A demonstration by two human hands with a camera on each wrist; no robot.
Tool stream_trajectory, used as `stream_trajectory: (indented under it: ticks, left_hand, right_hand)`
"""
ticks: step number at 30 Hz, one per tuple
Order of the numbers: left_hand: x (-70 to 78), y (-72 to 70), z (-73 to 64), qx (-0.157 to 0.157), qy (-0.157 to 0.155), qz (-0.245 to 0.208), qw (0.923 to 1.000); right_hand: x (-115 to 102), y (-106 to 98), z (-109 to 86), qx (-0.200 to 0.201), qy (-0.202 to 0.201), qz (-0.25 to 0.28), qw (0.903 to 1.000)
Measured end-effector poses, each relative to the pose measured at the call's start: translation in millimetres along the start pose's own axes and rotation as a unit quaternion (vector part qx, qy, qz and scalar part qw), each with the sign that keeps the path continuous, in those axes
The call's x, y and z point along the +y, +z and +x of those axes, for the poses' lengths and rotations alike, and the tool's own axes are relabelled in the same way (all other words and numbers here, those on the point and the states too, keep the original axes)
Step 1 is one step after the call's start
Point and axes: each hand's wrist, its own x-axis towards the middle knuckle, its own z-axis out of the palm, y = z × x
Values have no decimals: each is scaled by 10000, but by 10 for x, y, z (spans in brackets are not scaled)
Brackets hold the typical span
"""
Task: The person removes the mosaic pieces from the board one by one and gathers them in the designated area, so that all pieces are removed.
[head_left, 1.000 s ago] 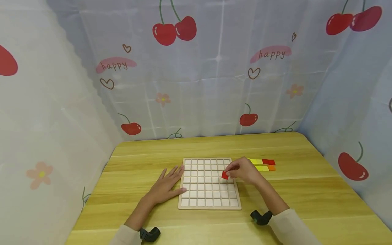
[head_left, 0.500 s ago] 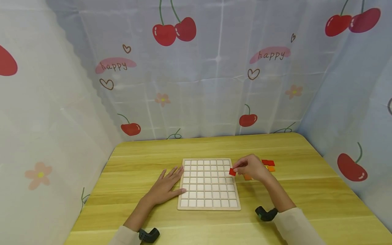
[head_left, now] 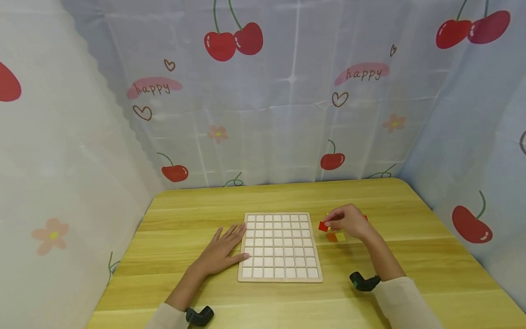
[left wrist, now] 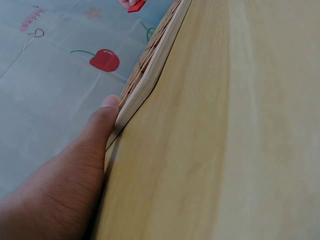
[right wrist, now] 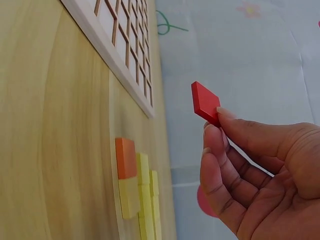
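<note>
Between thumb and fingertips, my right hand [head_left: 349, 221] pinches a red square tile [right wrist: 205, 103] by one corner, raised above the table. Below it in the head view lie orange and yellow tiles, among them an orange tile [head_left: 331, 237] and a yellow tile [head_left: 340, 236]; the hand covers part of the group. My left hand [head_left: 222, 250] rests with spread, straight fingers at the left edge of a pale wooden grid board [head_left: 279, 279]. Its thumb [left wrist: 107, 112] touches the board's rim in the left wrist view. All the board's square cells show bare wood.
The board and tiles lie on a yellow wood-grain table [head_left: 197, 201]. A curtain [head_left: 267, 137] printed with cherries hangs right behind its far edge and along both sides. Each wrist wears a black camera mount, such as the right one [head_left: 363, 282].
My right hand has moved right with the red tile, from over the board to over the loose tiles. The left hand has stayed at the board's edge.
</note>
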Motion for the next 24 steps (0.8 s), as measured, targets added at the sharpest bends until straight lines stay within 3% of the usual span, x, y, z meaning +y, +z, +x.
stream_trajectory:
  ticks: [24]
  left_hand:
    - [4,-21,6,-130,-36,18,9999]
  right_hand:
    - [280,-344,-17,208,236,-373,9988]
